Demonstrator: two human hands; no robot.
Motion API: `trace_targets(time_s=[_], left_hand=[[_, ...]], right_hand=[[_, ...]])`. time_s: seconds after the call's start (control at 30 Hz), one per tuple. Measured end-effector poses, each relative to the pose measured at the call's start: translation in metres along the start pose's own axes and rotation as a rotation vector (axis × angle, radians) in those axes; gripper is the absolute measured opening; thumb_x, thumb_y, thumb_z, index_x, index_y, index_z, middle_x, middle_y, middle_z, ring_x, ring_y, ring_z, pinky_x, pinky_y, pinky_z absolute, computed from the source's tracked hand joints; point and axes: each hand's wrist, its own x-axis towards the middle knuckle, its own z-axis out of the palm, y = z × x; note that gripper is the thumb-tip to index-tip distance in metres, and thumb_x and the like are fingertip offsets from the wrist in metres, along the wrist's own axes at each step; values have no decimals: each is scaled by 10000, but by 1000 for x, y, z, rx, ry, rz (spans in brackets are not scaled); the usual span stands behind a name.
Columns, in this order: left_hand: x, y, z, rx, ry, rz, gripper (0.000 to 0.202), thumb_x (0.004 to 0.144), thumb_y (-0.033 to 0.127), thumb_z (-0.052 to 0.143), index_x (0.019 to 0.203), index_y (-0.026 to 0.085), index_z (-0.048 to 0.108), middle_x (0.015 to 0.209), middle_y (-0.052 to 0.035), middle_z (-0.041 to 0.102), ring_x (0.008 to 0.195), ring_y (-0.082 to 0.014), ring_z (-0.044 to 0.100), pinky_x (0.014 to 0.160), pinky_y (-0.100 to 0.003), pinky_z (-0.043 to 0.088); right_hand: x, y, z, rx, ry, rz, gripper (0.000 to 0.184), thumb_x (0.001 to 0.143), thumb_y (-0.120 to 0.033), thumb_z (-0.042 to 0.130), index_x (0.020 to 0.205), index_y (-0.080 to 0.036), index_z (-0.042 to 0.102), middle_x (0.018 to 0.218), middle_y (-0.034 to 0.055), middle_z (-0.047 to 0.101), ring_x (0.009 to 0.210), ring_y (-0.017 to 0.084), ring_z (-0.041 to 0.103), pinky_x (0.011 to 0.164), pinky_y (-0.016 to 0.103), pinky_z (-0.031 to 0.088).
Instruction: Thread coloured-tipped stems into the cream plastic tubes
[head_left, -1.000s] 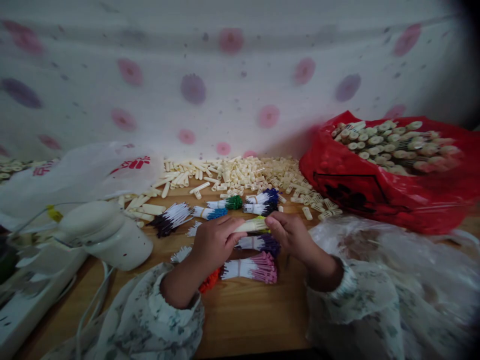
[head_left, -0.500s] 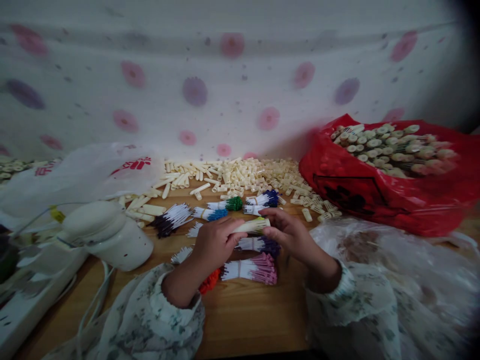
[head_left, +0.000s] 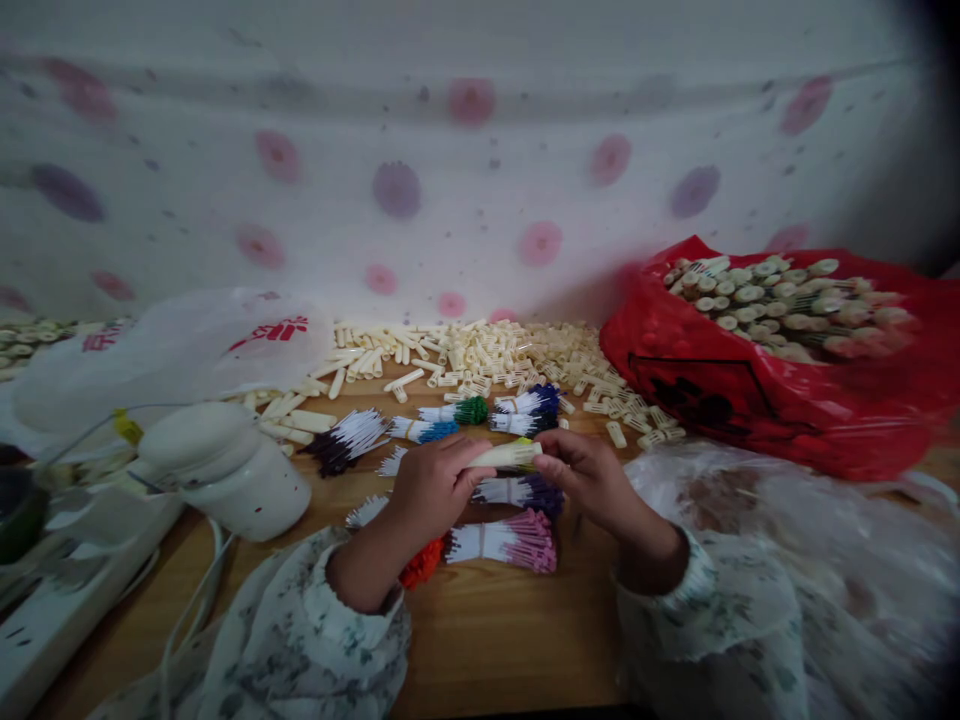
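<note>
Level above the table, a cream slotted plastic tube (head_left: 504,457) lies across between my hands, with a bit of yellow-green showing near its right end. My left hand (head_left: 433,485) is closed round the tube's left part. The thumb and fingers of my right hand (head_left: 589,475) pinch its right end. Below and around them are banded bundles of thin white sticks with coloured ends: pink (head_left: 529,541), dark purple (head_left: 541,494), orange (head_left: 422,563), blue (head_left: 435,430) and green (head_left: 471,410). My left hand partly hides some bundles.
Loose cream tubes and slotted pieces (head_left: 510,350) lie along the back. A red bag (head_left: 675,395) of filled tubes stands at right, above a clear plastic bag (head_left: 720,490). At left are a white jar (head_left: 232,480), a power strip (head_left: 67,590) with cables and a white bag (head_left: 202,335).
My right fingers have drawn in around the tube's right end, with the index finger lower than before. The whole view has shifted slightly. My left hand keeps its grip.
</note>
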Motion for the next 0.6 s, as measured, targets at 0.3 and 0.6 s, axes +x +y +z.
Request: trace_targets(time_s=[0.3,0.6], left_hand=[[0,0,0,13,-31,-29,181,890,313,531,950,203,660,827,-31,683,751,-170,621,628,-252,420],[2,3,-2,-40,-74,-74,167,884,290,536,905,191,669,812,-32,680,737,-172,612,626,-250,407]], right_hand=[[0,-7,3,-23,24,-78,210,879,-392,518,914,-190,564,788,24,596,696,148,539,601,248,399],[-1,-3,6,-62,102,-45,264,883,-442,500,845,-189,565,742,20,595,657,150,535,580,252,390]])
